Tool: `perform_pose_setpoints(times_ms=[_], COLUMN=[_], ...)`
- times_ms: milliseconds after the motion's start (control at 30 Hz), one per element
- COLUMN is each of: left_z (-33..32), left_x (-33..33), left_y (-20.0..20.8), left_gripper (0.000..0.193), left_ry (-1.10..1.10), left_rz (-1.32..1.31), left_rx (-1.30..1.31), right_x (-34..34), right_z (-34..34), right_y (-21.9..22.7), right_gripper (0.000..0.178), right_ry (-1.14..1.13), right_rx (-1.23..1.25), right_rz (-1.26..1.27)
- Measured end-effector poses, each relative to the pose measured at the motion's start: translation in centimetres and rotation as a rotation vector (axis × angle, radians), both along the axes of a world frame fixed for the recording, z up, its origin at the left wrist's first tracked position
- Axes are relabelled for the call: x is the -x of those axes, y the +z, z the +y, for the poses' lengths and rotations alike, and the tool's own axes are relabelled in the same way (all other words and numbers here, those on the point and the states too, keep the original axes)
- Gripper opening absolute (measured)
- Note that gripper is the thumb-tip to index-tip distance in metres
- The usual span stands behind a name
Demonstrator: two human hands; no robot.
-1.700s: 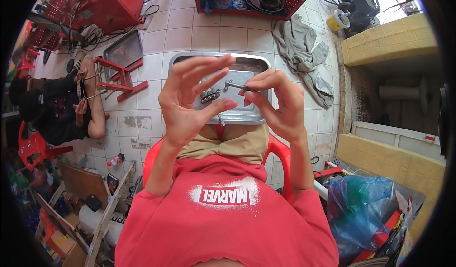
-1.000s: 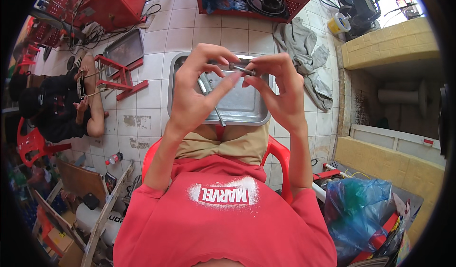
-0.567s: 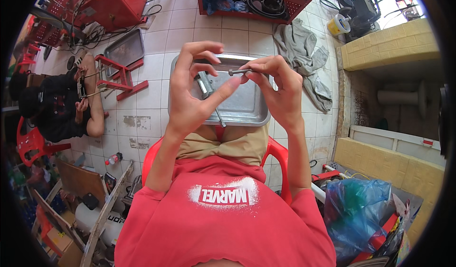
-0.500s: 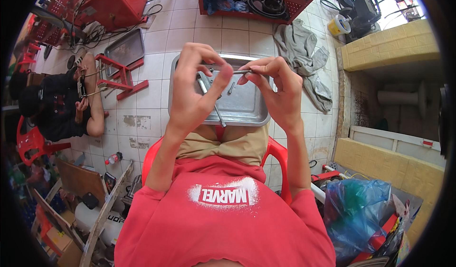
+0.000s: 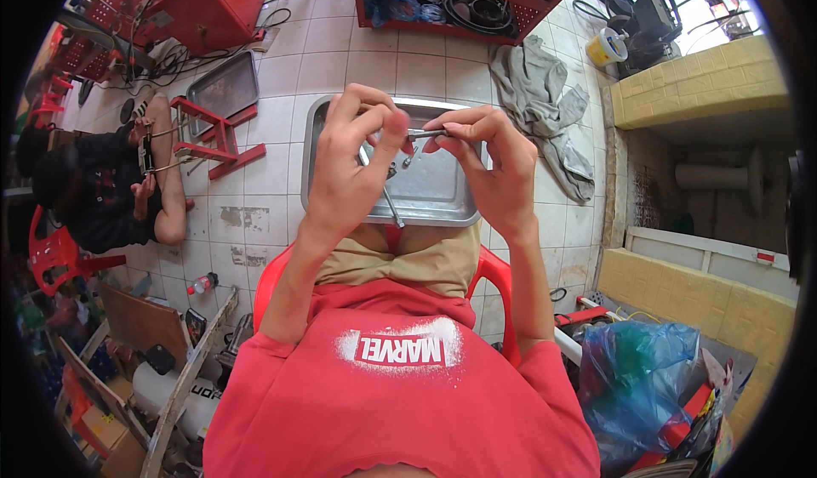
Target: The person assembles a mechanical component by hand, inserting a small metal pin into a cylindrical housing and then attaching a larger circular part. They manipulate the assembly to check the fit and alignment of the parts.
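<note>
My left hand (image 5: 351, 159) and my right hand (image 5: 500, 167) are raised over a shallow metal tray (image 5: 442, 213) on my lap. Between them lies a thin dark metal rod (image 5: 431, 134), roughly level. The right fingers pinch its right part; the left thumb and fingers close round its left end, partly hiding it. In the tray, a long-handled metal tool (image 5: 393, 206) leans over the near rim, its upper part behind my left hand. A small metal piece (image 5: 407, 163) lies near the tray's middle, too small to name.
At left, a person in dark clothes (image 5: 94, 180) sits handling a metal part beside a red metal stand (image 5: 225, 150) and another tray (image 5: 225, 87). A grey cloth (image 5: 545, 95) lies on the floor at right. A red tool cart (image 5: 442, 31) stands ahead; a blue plastic bag (image 5: 638, 376) sits at lower right.
My left fingers have shifted slightly and close on the rod's left end. My right hand has moved a little left and down, still holding the rod.
</note>
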State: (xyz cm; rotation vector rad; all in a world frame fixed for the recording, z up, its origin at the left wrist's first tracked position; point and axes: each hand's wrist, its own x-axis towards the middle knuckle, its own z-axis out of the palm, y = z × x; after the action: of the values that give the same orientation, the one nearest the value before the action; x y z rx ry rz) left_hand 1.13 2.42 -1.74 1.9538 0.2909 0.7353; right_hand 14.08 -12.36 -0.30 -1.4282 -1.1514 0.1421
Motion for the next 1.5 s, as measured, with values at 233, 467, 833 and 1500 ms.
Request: perform_pose_setpoints(times_ms=[233,467,833,1500], left_z=[-1.9,-0.2,0.1,-1.4], left_x=[0.0,0.3,0.1,0.2], left_y=[2.3,0.2,0.4,2.3], left_gripper=[0.020,0.015,0.026,0.015], left_ry=[0.068,-0.049,-0.052,-0.021], left_rz=[-0.143,-0.012,0.004,-0.122], left_rx=[0.086,0.079,-0.082,0.032], right_x=[-0.3,0.0,-0.4,-0.5], right_z=[-0.1,-0.2,-0.7,-0.8], right_y=[-0.9,-0.4,0.2,0.5], right_gripper=[0.023,0.022,0.021,0.022], right_ry=[-0.038,-0.005,-0.015,0.012], right_rx=[-0.063,-0.009,0.060,0.110], right_rz=[0.037,-0.030,-0.126,-0.174])
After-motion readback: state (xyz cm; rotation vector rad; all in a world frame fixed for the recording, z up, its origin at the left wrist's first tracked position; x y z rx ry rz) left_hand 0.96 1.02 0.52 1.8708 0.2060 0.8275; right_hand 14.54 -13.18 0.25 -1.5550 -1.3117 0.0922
